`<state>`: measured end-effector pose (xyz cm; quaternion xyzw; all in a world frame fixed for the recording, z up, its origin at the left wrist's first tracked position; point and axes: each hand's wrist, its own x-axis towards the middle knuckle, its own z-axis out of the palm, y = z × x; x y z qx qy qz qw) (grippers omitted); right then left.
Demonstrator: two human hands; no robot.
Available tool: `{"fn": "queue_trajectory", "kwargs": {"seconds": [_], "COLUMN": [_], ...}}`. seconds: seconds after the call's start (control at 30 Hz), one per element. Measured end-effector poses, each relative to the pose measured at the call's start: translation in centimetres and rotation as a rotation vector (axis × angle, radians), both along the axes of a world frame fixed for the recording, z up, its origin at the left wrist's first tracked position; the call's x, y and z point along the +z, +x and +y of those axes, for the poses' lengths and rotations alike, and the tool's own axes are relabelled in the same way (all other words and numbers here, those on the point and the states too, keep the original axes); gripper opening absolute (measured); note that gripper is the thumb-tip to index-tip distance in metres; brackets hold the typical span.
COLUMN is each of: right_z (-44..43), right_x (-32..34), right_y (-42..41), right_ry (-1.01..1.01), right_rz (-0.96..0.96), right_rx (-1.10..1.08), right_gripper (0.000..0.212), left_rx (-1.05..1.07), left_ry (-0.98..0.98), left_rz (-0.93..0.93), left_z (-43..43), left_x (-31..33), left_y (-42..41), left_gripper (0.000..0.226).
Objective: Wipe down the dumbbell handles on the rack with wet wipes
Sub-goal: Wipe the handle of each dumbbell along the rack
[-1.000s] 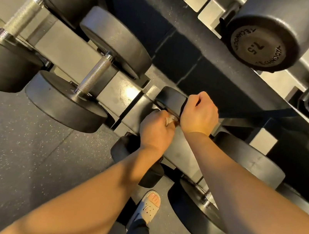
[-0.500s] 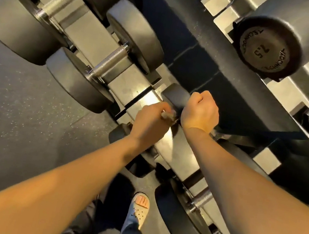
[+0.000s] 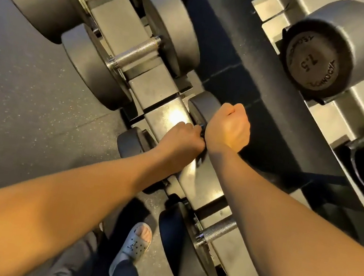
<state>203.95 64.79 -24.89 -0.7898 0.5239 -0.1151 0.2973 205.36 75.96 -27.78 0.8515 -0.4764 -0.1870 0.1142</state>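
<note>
A small black dumbbell lies on the lower steel rack rail [image 3: 159, 91], its far head [image 3: 201, 107] and near head [image 3: 129, 141] showing. My left hand [image 3: 180, 142] is wrapped round its handle, which is hidden under the fingers. The wet wipe, seen earlier in that hand, is out of sight. My right hand [image 3: 227, 128] is a fist pressed against the far head, with its fingers curled out of view.
Bigger dumbbells sit either side with bare knurled handles, one to the left [image 3: 137, 53] and one nearer me [image 3: 218, 233]. A 7.5 dumbbell [image 3: 312, 63] rests on the upper tier. My sandalled foot [image 3: 135, 242] stands on the dark rubber floor [image 3: 29, 89].
The view has swung, so the rack now runs more steeply up the frame. My left hand has shifted along the handle toward the far head, and the white wipe edge no longer shows.
</note>
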Motion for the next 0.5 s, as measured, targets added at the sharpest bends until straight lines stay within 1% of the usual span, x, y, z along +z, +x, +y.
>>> {"fn": "queue_trajectory", "kwargs": {"seconds": [0.03,0.1,0.13,0.23,0.3,0.33,0.43,0.47,0.5], "right_z": [0.0,0.0,0.0,-0.2,-0.2,-0.2,0.0,0.1,0.2], "right_x": [0.0,0.0,0.0,-0.1,-0.2,-0.2,-0.3,-0.3,-0.4], "right_y": [0.0,0.1,0.1,0.1,0.0,0.1,0.1,0.2,0.2], "right_ry": [-0.001,0.003,0.005,-0.004,-0.017,-0.024,-0.044,-0.049,-0.056], "right_rz": [-0.003,0.005,0.015,0.031,0.03,0.028,0.027,0.029,0.032], "right_rx": [0.0,-0.002,0.0,0.012,0.011,0.011,0.006,0.004,0.001], "right_gripper": [0.03,0.03,0.03,0.031,0.031,0.03,0.03,0.03,0.03], "left_rx": [-0.064,-0.119,-0.11,0.005,0.001,-0.02,-0.155,-0.194,-0.212], "left_ry": [0.04,0.117,0.103,0.095,-0.008,-0.008,0.184,0.233,0.321], "left_rz": [-0.041,-0.08,-0.104,-0.037,0.027,0.005,-0.116,-0.199,-0.198], "left_z": [0.0,0.4,0.7,1.8,2.0,2.0,0.7,0.2,-0.4], "left_x": [0.4,1.2,1.2,1.7,1.5,1.2,1.2,1.1,2.0], "left_y": [0.1,0.0,-0.2,0.2,0.6,0.7,0.1,-0.2,-0.3], "left_gripper": [0.016,0.022,0.024,0.024,0.023,0.023,0.016,0.014,0.011]}}
